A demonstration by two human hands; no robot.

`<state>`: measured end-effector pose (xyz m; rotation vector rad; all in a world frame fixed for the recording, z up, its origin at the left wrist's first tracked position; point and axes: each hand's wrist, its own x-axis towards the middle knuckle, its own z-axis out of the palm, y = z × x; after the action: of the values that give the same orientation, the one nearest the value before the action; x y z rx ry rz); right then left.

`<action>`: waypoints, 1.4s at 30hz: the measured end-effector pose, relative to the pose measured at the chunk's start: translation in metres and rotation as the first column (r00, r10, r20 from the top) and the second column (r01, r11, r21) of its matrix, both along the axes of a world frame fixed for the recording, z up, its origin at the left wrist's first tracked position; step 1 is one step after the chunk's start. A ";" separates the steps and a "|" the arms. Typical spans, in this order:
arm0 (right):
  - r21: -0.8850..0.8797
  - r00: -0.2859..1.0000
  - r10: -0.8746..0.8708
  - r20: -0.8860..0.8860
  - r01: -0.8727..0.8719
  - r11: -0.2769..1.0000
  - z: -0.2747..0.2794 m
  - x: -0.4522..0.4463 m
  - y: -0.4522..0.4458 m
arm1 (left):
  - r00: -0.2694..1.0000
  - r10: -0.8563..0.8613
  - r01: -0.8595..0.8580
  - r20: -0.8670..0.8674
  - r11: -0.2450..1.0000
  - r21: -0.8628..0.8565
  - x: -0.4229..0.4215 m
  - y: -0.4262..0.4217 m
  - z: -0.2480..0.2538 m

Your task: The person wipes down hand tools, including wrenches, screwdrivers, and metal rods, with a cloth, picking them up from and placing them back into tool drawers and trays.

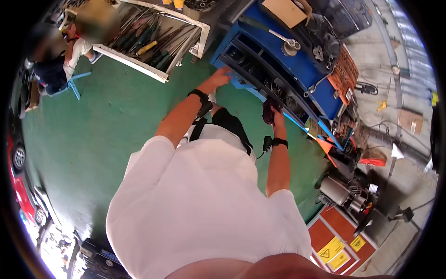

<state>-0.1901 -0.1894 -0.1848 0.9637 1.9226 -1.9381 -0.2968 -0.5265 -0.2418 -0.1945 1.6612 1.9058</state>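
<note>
At the left corner of the blue tool cabinet (306, 58), my left hand (219, 78) is beside the front of a pulled-out drawer (260, 69); its fingers are too small and blurred to make out their shape. My right hand (278, 115) is closed on a dark maroon object (268, 111), in front of the drawer's right part. Dark compartments and small metal items show inside the drawer. On the cabinet top lie a ratchet-like tool (290, 46), a wrench (318, 83) and a piece of cardboard (284, 11).
An open white-framed drawer (132, 65) full of screwdrivers and files juts out at the upper left. Another person (51, 69) sits on a blue stool beyond it. An orange socket tray (344, 74) lies at the cabinet's right end. Machinery (339, 190) stands at the right.
</note>
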 end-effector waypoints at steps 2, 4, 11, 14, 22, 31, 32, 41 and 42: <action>0.102 0.984 -0.023 0.174 0.005 0.995 0.006 -0.004 0.003 | 0.993 0.047 -0.042 -0.112 0.998 0.046 0.000 0.010 0.000; 0.116 0.991 0.042 0.125 -0.057 0.992 -0.015 -0.012 0.020 | 0.998 0.032 -0.032 -0.058 0.999 0.015 -0.009 0.009 0.008; 0.244 0.956 0.248 0.154 -0.280 0.928 -0.083 -0.025 0.050 | 0.928 -0.339 0.280 -0.156 0.908 -0.312 -0.028 -0.002 0.014; 0.200 0.976 0.208 0.068 -0.217 0.955 -0.123 -0.043 0.075 | 0.866 -0.448 0.331 -0.220 0.845 -0.420 -0.064 -0.011 -0.003; 0.125 0.868 0.453 0.205 -0.482 0.867 0.021 -0.086 -0.069 | 0.731 -0.682 0.607 -0.015 0.661 -0.442 -0.078 -0.041 0.117; -0.169 0.522 0.844 -0.127 -0.849 0.500 0.106 -0.198 -0.214 | 0.994 0.001 -0.032 0.113 0.963 0.269 -0.044 -0.071 0.140; -0.181 0.527 0.841 -0.121 -0.845 0.503 0.120 -0.206 -0.221 | 0.992 -0.003 -0.031 0.127 0.963 0.268 -0.044 -0.079 0.136; -0.176 0.239 0.955 -0.176 -0.962 0.208 0.118 -0.252 -0.245 | 0.754 0.489 -0.641 -0.439 0.399 -0.656 -0.009 -0.210 0.030; -0.166 0.256 0.940 -0.223 -0.961 0.222 0.117 -0.251 -0.247 | 0.720 0.542 -0.637 -0.434 0.268 -0.722 -0.002 -0.227 0.033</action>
<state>-0.4412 -0.4366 -0.0680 -0.4429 1.5111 -1.3078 -0.2991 -0.7539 -0.2089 -1.3289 2.7697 1.2911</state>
